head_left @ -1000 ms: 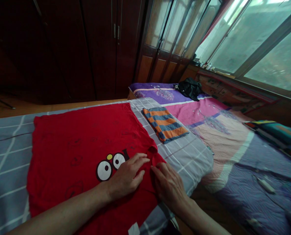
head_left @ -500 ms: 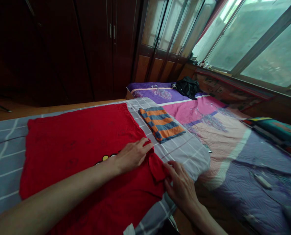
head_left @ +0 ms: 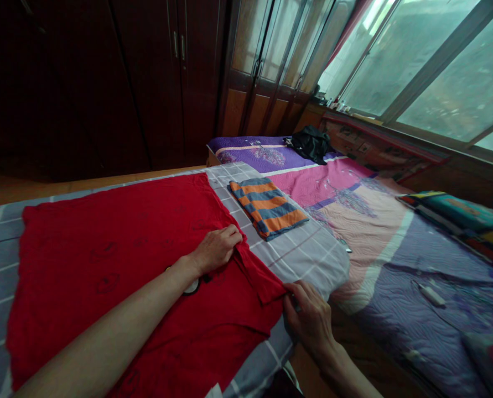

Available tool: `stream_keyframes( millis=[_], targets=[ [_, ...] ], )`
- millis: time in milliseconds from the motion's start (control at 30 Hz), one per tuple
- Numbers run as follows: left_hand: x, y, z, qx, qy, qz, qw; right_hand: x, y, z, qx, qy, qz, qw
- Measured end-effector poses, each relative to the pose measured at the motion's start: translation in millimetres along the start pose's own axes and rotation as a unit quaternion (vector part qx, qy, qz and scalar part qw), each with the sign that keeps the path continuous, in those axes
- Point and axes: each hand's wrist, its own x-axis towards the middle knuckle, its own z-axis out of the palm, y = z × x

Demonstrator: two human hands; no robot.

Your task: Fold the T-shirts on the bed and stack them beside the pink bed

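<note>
A red garment (head_left: 146,221) with a partly covered printed figure is spread over a grey checked cloth (head_left: 312,260). My left hand (head_left: 218,247) pinches the garment near its right edge, the fingers closed on a fold. Lower right, my right hand (head_left: 308,309) grips the garment's corner between thumb and fingers, and the fabric runs taut between both hands. Just beyond the garment's right edge lies a folded orange and grey striped cloth (head_left: 269,207), which neither hand touches.
To the right is a bed with a patchwork quilt (head_left: 387,237), bearing a black item (head_left: 310,143), a white device with a cord (head_left: 432,296) and a folded colourful textile (head_left: 457,213). Dark wardrobes (head_left: 155,83) stand behind; windows (head_left: 437,72) are at upper right.
My left hand has closed on the garment's edge and moved slightly left. The fabric between my hands is straighter and more stretched. The view has shifted a little.
</note>
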Motion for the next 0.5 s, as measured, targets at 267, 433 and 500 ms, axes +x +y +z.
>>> stream_keyframes(
  millis=[267, 433, 500],
  targets=[
    [1, -10, -3.7, -0.018, 0.000, 0.042, 0.999, -4, -5, -5, 0.043, 0.028, -0.005, 0.999],
    [1, 5, -7.8, 0.040, 0.020, 0.094, 0.995, 4, -10, -6, 0.054, 0.032, -0.036, 0.997],
    [2, 10, -8.4, 0.043, 0.000, 0.108, 0.993, 9, -14, -7, 0.093, 0.035, -0.027, 0.995]
  ],
)
